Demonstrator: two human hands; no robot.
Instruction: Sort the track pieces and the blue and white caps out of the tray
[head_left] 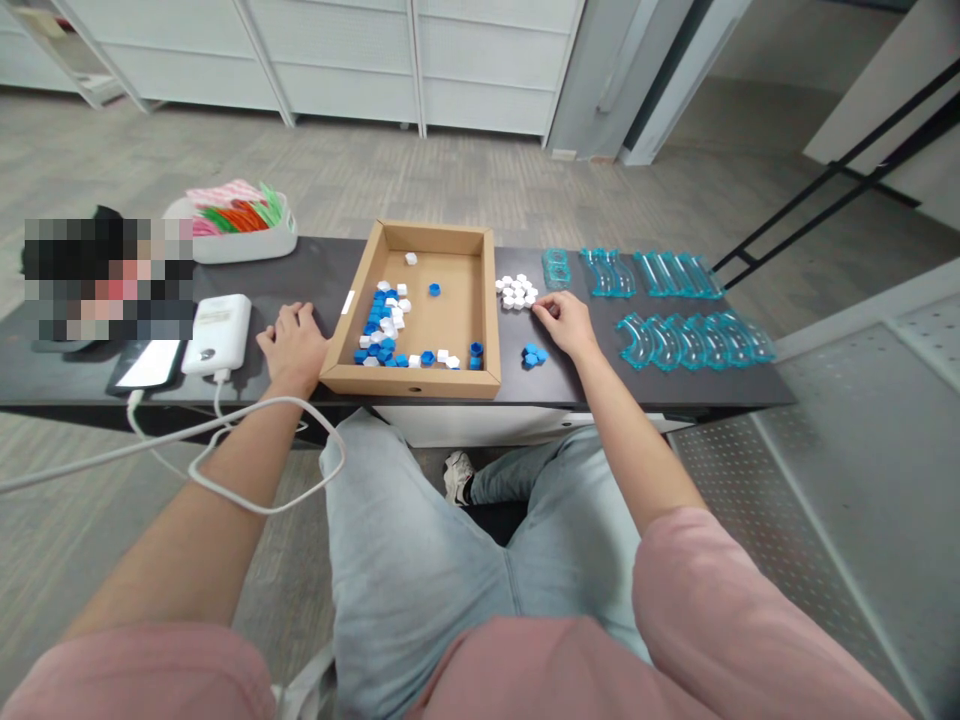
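My left hand [295,345] lies flat on the dark table, fingers apart, beside the left wall of a cardboard box [490,300]. Blue and white hexagonal pieces [386,325] lie loose in that box, mostly along its left and front sides. To the right of the box my right hand [564,318] has its thumb and fingertips together at the edge of a cluster of white hexagonal pieces [516,292]. Whether a piece is between those fingertips is too small to make out. A small group of blue hexagonal pieces [534,355] sits just nearer to me.
Teal transparent plastic parts [694,342] stand in rows at the right. On the left are a white power bank [217,335] with a cable [330,470] looping over my left forearm, a phone [150,362], and a white basket [247,245] of colourful strips.
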